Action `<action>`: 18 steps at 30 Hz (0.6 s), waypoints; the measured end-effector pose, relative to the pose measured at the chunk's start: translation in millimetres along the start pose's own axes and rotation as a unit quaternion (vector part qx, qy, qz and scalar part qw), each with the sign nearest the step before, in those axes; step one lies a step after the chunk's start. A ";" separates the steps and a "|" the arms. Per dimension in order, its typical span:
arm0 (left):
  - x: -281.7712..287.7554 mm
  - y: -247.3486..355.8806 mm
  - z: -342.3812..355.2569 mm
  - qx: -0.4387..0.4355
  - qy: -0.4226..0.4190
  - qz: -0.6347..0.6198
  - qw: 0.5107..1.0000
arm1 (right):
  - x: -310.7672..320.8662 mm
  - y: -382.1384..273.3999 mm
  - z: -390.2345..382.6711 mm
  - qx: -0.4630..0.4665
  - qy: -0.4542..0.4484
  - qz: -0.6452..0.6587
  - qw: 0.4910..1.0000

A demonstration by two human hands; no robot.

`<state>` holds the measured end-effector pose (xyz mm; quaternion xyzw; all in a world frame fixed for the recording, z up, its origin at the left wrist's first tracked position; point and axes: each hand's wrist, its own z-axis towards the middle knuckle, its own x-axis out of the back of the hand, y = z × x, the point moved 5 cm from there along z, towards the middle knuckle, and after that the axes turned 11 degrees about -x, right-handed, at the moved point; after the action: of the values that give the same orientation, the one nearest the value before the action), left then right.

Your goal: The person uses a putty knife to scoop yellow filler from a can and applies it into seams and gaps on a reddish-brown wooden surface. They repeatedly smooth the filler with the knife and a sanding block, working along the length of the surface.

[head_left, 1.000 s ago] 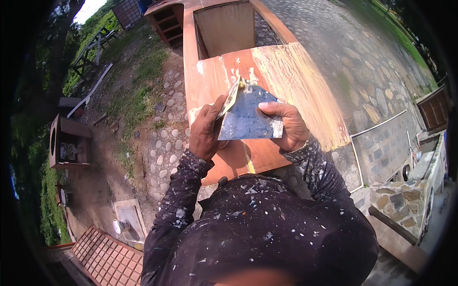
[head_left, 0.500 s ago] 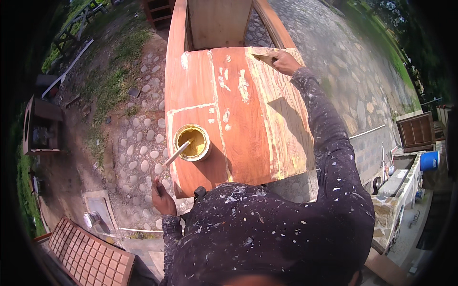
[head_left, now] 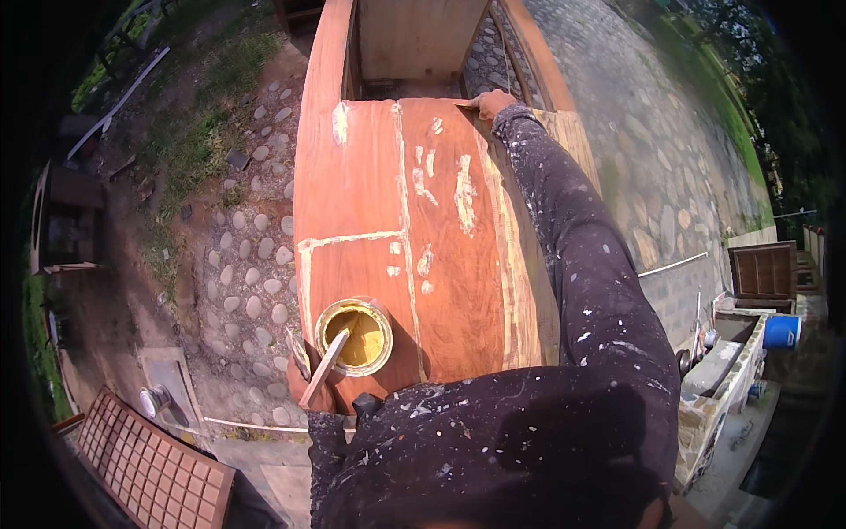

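Note:
A reddish wooden panel (head_left: 449, 300) fills the middle, marked with pale filler lines and patches, with a lighter streaked strip on its right. My right hand (head_left: 493, 106) is closed on a thin, flat spreader (head_left: 465, 103) at the panel's far edge, its arm stretched along the right side. An open can of yellow paste (head_left: 359, 351) stands at the panel's near left, a wooden stick (head_left: 324, 370) leaning in it. My left hand (head_left: 302, 386), partly hidden behind the stick, grips a paste-smeared scraper (head_left: 296, 351) beside the can.
Beyond the panel is a framed wooden opening (head_left: 414, 40). Cobbled ground (head_left: 251, 264) lies on both sides. A gridded wooden panel (head_left: 154, 454) is at lower left, a wooden box piece (head_left: 66, 216) at left, and a blue bucket (head_left: 782, 331) by a stone trough at right.
My hands were together holding scrapers a second ago; they have parted. Since the middle frame, the right has shifted left along the far edge, and the left has risen beside the can.

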<state>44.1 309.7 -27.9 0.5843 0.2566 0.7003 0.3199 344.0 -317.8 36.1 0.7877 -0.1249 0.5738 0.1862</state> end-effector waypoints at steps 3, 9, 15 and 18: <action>-8.8 -9.6 0.0 0.071 0.021 -0.114 0.991 | -9.4 6.3 0.8 0.015 0.005 -0.022 1.000; -11.2 -12.4 0.2 0.104 0.039 -0.150 0.982 | -1.8 16.0 16.0 0.037 0.028 0.003 0.999; -4.4 -2.9 3.2 0.068 0.030 -0.058 0.996 | -11.8 2.4 19.8 -0.014 0.036 -0.014 0.999; -6.4 -8.8 1.1 0.105 0.033 -0.096 0.989 | -20.0 -1.7 11.1 -0.009 0.029 -0.022 0.999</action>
<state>47.2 310.8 -38.3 0.5638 0.3936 0.6549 0.3137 348.0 -321.4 13.8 0.7717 -0.1073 0.5908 0.2098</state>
